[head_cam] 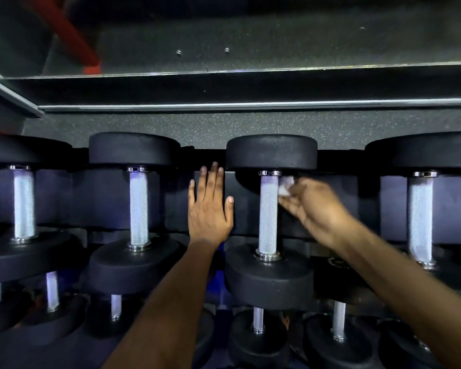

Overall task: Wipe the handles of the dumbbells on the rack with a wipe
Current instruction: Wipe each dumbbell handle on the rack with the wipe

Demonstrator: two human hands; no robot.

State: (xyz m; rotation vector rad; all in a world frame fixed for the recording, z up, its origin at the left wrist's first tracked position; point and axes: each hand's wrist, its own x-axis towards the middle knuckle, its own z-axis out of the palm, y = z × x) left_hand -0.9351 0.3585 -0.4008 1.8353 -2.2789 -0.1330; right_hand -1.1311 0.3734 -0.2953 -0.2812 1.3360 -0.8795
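Right hand (308, 206) pinching wipe (284, 185) at handle (268, 213) 1 o'clock; left hand (209, 206) flat, open. Risk: loose pinch, wipe slips off knurling w/ stroke.

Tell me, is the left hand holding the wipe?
No, the left hand lies flat and open on the rack, while the right hand pinches the white wipe beside the handle.

Both bare arms reach forward from the bottom of the view. The left hand (210, 209) is flat, with its fingers straight and close together, pointing away from the person, and the thumb sticks out to the side. The right hand (313, 206) is off to the right and looks a bit blurry. Its fingers are curled and pinch a small white wipe (285, 185) at the fingertips.
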